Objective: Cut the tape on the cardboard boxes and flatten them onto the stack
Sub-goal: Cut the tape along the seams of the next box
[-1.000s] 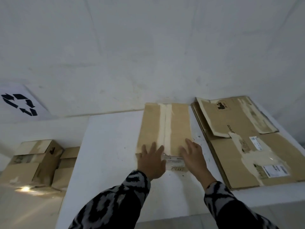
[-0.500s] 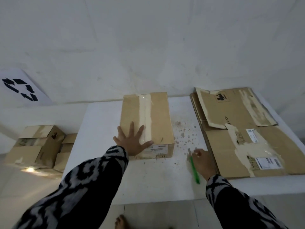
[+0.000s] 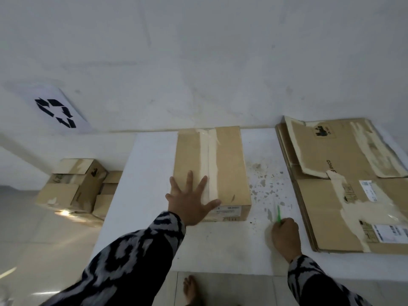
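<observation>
A sealed cardboard box (image 3: 212, 171) sits on the white desk (image 3: 220, 244), a little left of the middle of the frame, its long side running away toward the wall (image 3: 198, 62). A strip of pale tape (image 3: 209, 164) runs down the middle of its top, unbroken from far edge to near edge. The left hand (image 3: 188, 204) lies flat on the near left part of the box top, fingers straight and spread wide, the thumb reaching across the near end of the tape. The wrist hangs past the box's near edge.

The right hand (image 3: 284, 236) is lower right of the box, well apart from it, resting on the desk with fingers curled round a thin green cutter (image 3: 278, 214) that points up the frame. Whether a blade is out, I cannot tell. It sits just beside the left edge of the stack of flattened boxes (image 3: 344, 195), which fills the right side of the desk and runs out of the frame at the right.

Between the box and the stack lies a strip of bare desk, speckled with dark marks (image 3: 267, 186). Left of the box a narrower band of desk runs to the left edge. The box's far end nearly meets the wall; its near end stands well back from the desk's front edge.

At the left of the frame, on the floor (image 3: 33, 239), more boxes (image 3: 75, 186) stand together. A recycling sign (image 3: 56, 112) hangs on the wall above them. A bare foot (image 3: 191, 288) shows at the bottom.
</observation>
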A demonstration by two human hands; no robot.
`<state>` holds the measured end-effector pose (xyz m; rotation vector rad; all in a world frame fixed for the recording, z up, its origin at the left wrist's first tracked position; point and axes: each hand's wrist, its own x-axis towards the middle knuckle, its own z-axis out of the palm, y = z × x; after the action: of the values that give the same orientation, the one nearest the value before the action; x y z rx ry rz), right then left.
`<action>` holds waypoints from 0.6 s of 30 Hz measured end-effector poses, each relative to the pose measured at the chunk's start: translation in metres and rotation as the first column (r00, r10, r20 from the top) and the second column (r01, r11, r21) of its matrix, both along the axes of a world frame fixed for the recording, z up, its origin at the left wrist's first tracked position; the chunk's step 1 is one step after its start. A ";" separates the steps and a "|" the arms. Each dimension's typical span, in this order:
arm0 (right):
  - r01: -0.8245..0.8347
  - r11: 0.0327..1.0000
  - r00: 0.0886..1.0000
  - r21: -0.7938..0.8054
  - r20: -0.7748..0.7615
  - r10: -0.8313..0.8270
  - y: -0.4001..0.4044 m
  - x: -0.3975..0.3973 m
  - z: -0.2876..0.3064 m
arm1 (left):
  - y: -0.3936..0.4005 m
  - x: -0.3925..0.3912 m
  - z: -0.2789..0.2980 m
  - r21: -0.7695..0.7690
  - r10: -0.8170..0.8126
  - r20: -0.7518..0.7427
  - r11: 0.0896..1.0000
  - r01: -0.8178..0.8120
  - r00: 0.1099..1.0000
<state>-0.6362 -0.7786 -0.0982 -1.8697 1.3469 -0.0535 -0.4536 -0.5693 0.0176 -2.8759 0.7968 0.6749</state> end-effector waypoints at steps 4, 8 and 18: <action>0.107 0.993 0.973 0.051 0.202 -0.116 -0.004 0.044 0.058 | 0.012 -0.024 0.001 0.047 0.007 0.021 0.999 -0.008 1.000; 0.061 0.998 0.907 0.014 0.416 -0.062 0.003 0.097 0.120 | 0.005 0.014 0.008 -0.120 0.144 0.052 0.983 -0.137 0.988; -0.181 0.971 0.854 0.158 0.515 0.076 0.053 0.183 0.147 | -0.028 0.137 -0.002 -0.394 0.064 -0.048 0.916 -0.078 0.997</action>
<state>-0.4528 -0.7251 0.0485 -1.6173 0.8265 -0.3086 -0.3166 -0.5973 0.0157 -3.2786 0.9335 0.6337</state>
